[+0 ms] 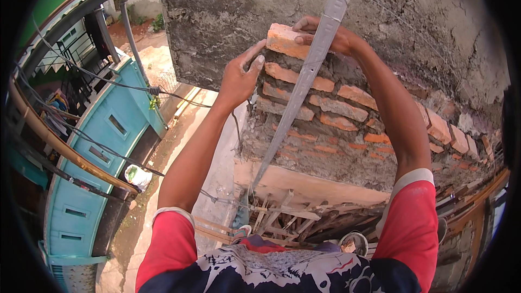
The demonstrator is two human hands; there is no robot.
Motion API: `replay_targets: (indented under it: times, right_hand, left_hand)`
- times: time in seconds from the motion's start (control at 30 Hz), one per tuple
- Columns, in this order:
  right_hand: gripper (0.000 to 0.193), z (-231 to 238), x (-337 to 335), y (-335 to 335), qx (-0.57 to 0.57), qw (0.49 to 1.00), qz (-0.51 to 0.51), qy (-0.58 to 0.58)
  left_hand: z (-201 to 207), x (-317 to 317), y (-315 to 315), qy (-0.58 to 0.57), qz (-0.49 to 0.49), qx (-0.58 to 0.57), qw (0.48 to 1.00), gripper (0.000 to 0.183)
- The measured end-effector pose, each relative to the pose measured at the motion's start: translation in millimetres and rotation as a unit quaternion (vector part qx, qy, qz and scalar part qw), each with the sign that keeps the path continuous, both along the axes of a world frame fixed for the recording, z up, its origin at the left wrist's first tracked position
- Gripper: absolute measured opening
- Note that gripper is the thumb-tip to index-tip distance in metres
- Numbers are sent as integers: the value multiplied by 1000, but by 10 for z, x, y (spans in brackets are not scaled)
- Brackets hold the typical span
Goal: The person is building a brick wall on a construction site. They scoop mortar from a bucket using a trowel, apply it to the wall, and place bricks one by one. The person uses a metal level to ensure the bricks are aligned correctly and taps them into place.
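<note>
An orange brick (287, 41) lies at the top of a rough brick wall (320, 109), against grey rendered concrete. My right hand (328, 35) grips its right end, thumb and fingers on the upper side; a metal strip partly covers this hand. At the brick's left end is my left hand (242, 78), fingers stretched and thumb apart, fingertips at or very near the brick's corner. The perforated metal strip (304, 78) runs diagonally in front of the wall, tied with thin wire near its top. Dark mortar shows between the brick courses below.
A black cable (182, 97) crosses on the left toward the wall. Far below are a turquoise fence (116, 125) and a pale path (209, 154). Wooden scaffolding pieces (285, 214) and a bucket (354, 242) sit below me. More bricks (438, 126) stick out at right.
</note>
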State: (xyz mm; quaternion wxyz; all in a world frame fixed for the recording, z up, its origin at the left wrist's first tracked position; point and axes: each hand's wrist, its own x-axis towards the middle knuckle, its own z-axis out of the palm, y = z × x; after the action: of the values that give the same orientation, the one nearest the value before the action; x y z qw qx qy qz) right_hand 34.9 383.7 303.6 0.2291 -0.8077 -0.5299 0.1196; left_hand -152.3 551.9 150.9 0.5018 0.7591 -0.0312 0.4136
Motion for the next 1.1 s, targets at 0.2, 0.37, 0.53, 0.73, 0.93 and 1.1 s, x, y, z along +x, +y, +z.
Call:
replay_targets:
  times: [0.2,0.37,0.53,0.73,0.93,1.1]
  right_hand:
    - [70,-84,39,-35,22,999,7,27]
    - [68,-155,90,-61,43,999,2,14]
    - [86,-162,108,-47,40,999,-1,5]
    - [84,-107,29,-65,34,999,-1,-5]
    - [74,-128,-4,-50,38,999,-15,-34]
    - [66,-133,-11,-6,72,997,19,-24]
  left_hand:
    - [-22,-12,-7,13,-16,-7,1000,47]
    - [-25,-11,10,23,-44,-16,999,53]
    - [-3,-15,7,35,-59,-34,997,52]
    - [47,-15,-9,36,7,-5,999,48]
    - [91,104,57,13,10,-35,999,44]
    - [15,160,88,-30,-8,-68,997,42]
